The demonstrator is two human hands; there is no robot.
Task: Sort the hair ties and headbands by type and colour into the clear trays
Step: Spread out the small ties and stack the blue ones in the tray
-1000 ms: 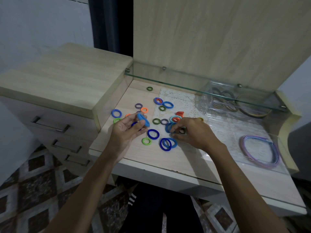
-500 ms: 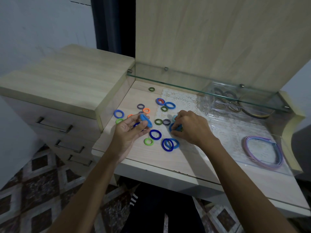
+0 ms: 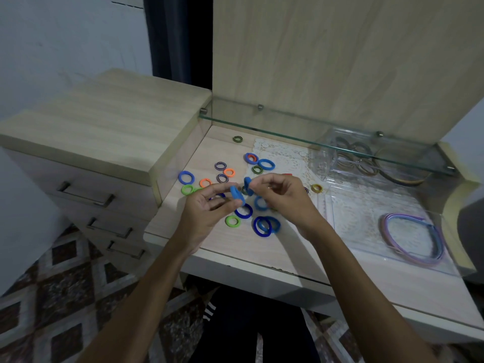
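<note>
The right hand (image 3: 281, 197) has lifted off the pile, pinching a light blue hair tie (image 3: 248, 185) just beside the one the left hand (image 3: 209, 208) holds. On the dresser top (image 3: 235, 252), a near clear tray (image 3: 445, 260) at right holds headbands (image 3: 408, 234); a far tray (image 3: 340, 163) holds dark rings. The left fingers curl round another light blue tie (image 3: 236, 195) above the loose ties (image 3: 243, 211) at centre

- Wooden drawer unit (image 3: 104, 132) at the worktop's (image 3: 235, 247) left edge
- Glass shelf (image 3: 327, 138) along the back edge
- White lace doily (image 3: 285, 159) beneath it
- Patterned floor tiles (image 3: 65, 297) below
</note>
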